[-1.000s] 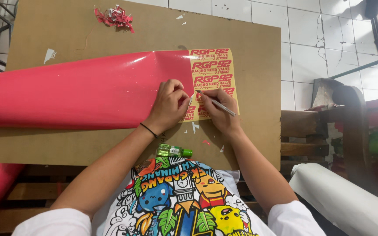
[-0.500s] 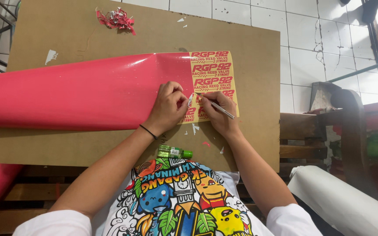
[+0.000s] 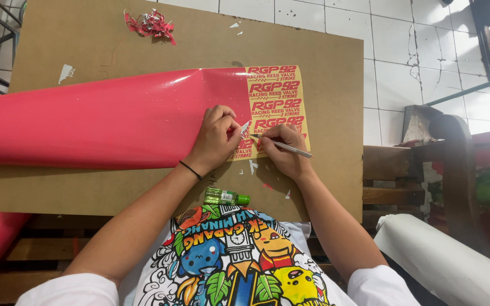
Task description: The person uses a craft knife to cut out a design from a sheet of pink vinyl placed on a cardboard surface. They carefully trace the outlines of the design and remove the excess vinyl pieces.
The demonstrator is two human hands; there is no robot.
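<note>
Meanwhile, the right hand [image 3: 287,153] pinches a thin silver craft knife [image 3: 283,147] over the yellow-backed red sticker sheet [image 3: 276,96] near the brown board's [image 3: 324,62] right edge. The left hand [image 3: 218,139], fingers closed, pins the sheet; a slip could likely slice a decal.

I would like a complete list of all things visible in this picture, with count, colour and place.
Board: one, brown, under the work.
Vinyl roll: one, red, across the board's left.
Sticker sheet: one, yellow with red print, board centre.
Scrap pile: one, red, board top.
Small bottle: one, green, board's near edge.
White roll: one, lower right.
Thin tool: one, silver, in right hand.
Left hand: on the sheet, black wristband.
Right hand: holding the tool.
</note>
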